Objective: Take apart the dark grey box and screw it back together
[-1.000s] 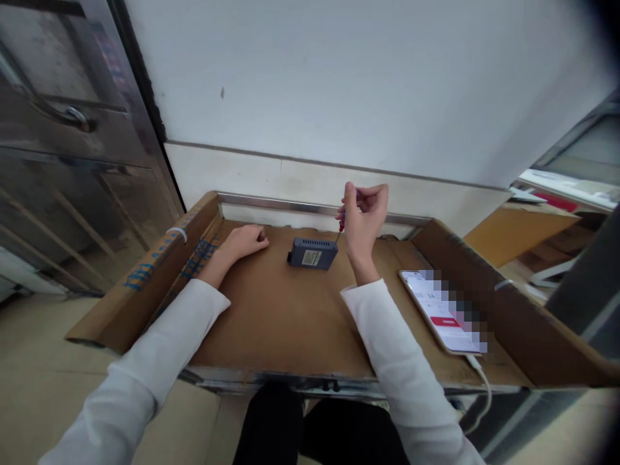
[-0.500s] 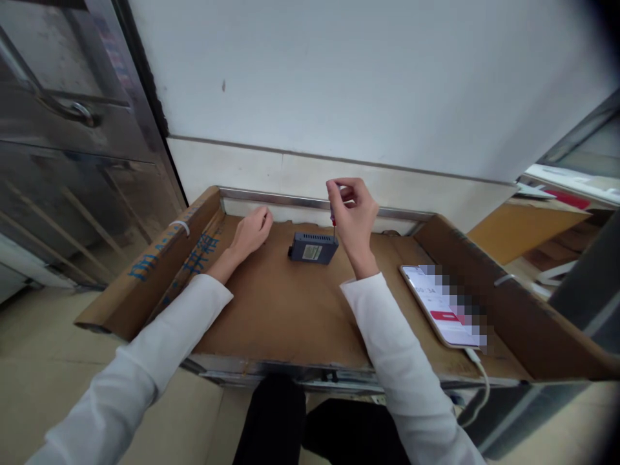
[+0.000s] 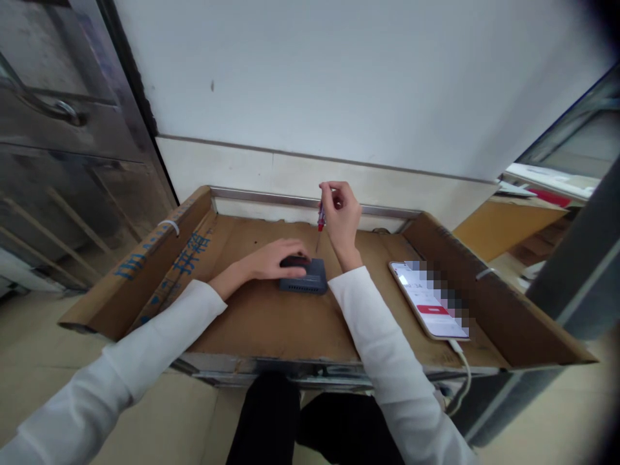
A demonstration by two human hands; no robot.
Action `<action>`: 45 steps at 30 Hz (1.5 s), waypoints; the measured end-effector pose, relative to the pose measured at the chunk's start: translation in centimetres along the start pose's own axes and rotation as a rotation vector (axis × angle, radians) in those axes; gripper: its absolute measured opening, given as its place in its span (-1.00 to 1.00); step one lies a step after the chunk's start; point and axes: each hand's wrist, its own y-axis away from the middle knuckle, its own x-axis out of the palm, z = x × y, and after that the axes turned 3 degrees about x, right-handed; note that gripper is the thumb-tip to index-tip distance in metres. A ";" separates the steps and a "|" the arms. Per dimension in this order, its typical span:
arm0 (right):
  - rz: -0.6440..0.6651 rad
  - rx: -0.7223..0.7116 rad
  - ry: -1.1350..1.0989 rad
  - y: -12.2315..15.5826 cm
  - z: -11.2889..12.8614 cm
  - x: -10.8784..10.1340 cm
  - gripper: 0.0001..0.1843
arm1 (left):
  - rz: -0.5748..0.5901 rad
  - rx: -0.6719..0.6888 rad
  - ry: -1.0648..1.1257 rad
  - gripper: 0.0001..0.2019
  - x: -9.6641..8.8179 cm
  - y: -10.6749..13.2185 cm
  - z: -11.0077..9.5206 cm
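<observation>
A small dark blue-grey metal box [image 3: 317,278] with a row of vent slots lies on the brown cardboard [image 3: 285,329], its slotted side towards me. My left hand [image 3: 278,259] is on the left part of the box, thumb on the near side and fingers over the far side, hiding part of its top. My right hand [image 3: 342,213] pinches the handle of a small screwdriver [image 3: 321,219] with a red collar. Its thin shaft points down, with the tip by the far right of the box; whether it touches I cannot tell.
A lit phone [image 3: 429,303] lies on the right, a white cable [image 3: 465,378] plugged into its near end. Raised cardboard flaps, left [image 3: 140,258] and right [image 3: 484,284], border the work surface. A white wall [image 3: 314,84] stands behind, and a metal door [image 3: 72,161] at the left.
My left hand has moved right from the bare cardboard onto the box. The box has turned from label side facing me to slotted side facing me. The screwdriver has risen off the box's top edge.
</observation>
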 end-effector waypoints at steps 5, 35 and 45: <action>-0.031 -0.118 0.065 0.2 0.2 0.1 -0.74 | 0.160 -0.019 -0.116 -0.31 0.8 -0.1 -0.7; -0.102 0.435 -0.736 -0.7 2.4 -0.5 -0.60 | -0.291 -0.320 0.033 -0.52 0.7 0.2 1.8; -0.090 0.422 -0.749 -0.8 3.1 -1.0 -0.52 | -0.243 -0.359 -0.109 -0.56 0.4 0.3 1.5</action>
